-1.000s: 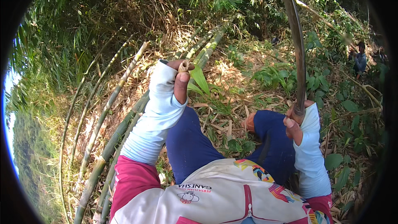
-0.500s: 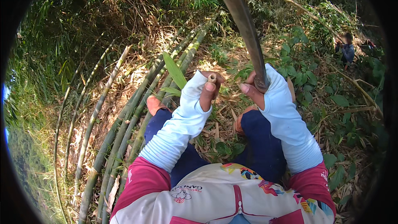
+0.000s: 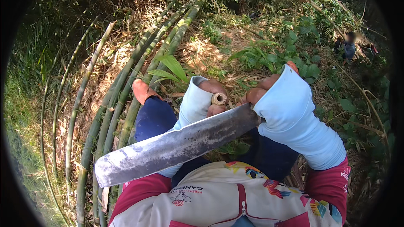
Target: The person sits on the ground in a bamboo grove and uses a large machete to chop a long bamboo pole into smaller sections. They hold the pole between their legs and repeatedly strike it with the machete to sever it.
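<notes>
A long machete (image 3: 176,145) lies slantwise in front of my body, its broad grey blade reaching left across my left forearm. My right hand (image 3: 261,90) is wrapped round its handle, which the fingers and a light blue sleeve mostly hide. Just left of the handle end, my left hand (image 3: 213,90) grips a short hollow piece of bamboo (image 3: 219,98), its open end facing up. The blade passes close below the left fingers; whether it touches the bamboo I cannot tell.
Several long green bamboo poles (image 3: 110,120) lie to my left, running away from me. A green leafy shoot (image 3: 174,68) stands ahead of my left foot. Leafy plants (image 3: 309,46) grow at the right. A person (image 3: 347,47) is at the far right, near a slanting pole (image 3: 313,5).
The machete has swung down from upright, and its blade now points left across my body. My right hand has turned with it. The bamboo piece stays in my left hand.
</notes>
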{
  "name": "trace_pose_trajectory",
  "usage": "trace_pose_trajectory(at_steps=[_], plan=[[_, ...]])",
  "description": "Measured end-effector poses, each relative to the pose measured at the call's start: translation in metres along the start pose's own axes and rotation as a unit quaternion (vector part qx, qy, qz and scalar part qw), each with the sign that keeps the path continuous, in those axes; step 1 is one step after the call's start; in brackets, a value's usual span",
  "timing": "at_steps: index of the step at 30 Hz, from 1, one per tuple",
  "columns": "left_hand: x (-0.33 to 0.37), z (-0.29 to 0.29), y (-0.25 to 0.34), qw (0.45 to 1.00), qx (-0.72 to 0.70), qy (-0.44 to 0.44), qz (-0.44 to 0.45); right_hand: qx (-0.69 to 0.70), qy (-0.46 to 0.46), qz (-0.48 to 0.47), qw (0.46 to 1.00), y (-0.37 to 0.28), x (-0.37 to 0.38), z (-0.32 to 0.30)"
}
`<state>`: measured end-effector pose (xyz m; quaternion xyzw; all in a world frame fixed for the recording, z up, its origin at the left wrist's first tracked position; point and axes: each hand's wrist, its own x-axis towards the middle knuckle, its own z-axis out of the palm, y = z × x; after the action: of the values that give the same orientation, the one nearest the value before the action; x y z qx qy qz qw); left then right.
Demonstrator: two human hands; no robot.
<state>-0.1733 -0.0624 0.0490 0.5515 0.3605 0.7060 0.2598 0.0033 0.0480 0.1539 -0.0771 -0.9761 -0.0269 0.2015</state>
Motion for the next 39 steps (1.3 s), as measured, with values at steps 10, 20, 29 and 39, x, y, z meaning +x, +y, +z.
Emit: trace_pose_trajectory(at_steps=[10, 20, 29, 39], plan=[[0.01, 0.008, -0.017, 0.955, -0.269, -0.099, -0.076, -0.013, -0.024, 0.01, 1.0, -0.009, -0.004, -0.013], [0.01, 0.012, -0.02, 0.905, -0.333, -0.144, -0.223, -0.043, -0.079, 0.002, 0.996, -0.01, -0.007, -0.022], [-0.016, 0.01, -0.025, 0.946, -0.247, -0.042, -0.204, -0.034, -0.066, 0.028, 0.997, 0.021, -0.009, -0.019], [0.012, 0.032, -0.016, 0.997, -0.032, 0.02, -0.066, -0.04, -0.058, 0.083, 0.994, 0.037, -0.018, -0.018]])
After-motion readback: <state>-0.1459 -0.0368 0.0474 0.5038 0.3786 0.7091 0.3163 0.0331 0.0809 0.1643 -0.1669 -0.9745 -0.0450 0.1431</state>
